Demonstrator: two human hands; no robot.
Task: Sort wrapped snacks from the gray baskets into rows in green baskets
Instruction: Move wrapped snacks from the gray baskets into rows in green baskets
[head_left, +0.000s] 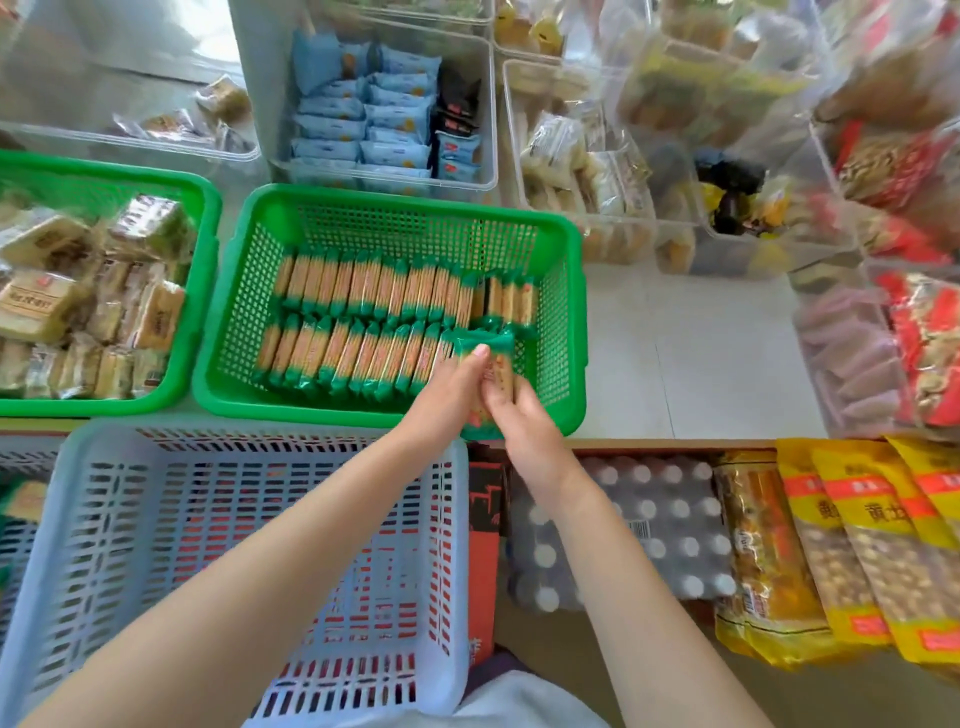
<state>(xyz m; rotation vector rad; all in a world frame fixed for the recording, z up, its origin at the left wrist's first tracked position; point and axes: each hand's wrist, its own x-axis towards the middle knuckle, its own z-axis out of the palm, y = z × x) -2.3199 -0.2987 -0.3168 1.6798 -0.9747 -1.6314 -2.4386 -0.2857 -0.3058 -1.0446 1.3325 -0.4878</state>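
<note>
Two hands meet over the near right corner of the middle green basket (569, 312), both pinching the same small stack of green-wrapped snack packs (485, 358). The left hand (447, 389) has its fingers curled up the stack's left side, one fingertip showing on top; the right hand (519, 415) grips it from the right and below. How many packs are in the stack I cannot tell — the wrappers blur together.

Inside that basket the packs stand on edge in two rows (363, 312), the back row reaching nearly across, the front row ending just left of the held stack. A few more packs (511, 301) sit turned at the right end of the back row.

Left of it, a second green basket (205, 291) holds a loose heap of pale wrapped cakes (78, 301). A gray basket (457, 519) lies near the person, under the left forearm. Clear bins of blue packets (363, 114) stand behind, and yellow bags (857, 545) lie at the right.
</note>
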